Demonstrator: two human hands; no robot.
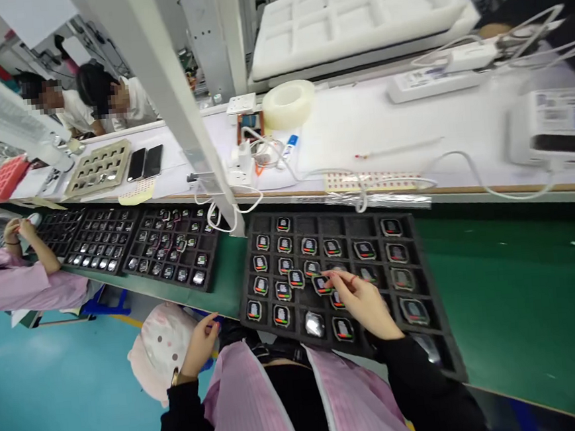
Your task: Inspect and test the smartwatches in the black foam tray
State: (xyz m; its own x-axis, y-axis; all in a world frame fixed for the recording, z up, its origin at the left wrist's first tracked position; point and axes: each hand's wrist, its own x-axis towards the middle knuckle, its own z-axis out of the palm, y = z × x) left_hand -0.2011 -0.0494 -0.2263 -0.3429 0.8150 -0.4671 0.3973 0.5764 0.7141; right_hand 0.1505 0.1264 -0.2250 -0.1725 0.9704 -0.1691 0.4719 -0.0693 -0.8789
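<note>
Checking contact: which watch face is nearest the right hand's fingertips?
The lit watch face left of the right hand, its upper right edge at the fingertips; others lie farther.

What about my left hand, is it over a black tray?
No, the left hand is beside the nearest black tray, while the right hand reaches over it, holding a watch.
</note>
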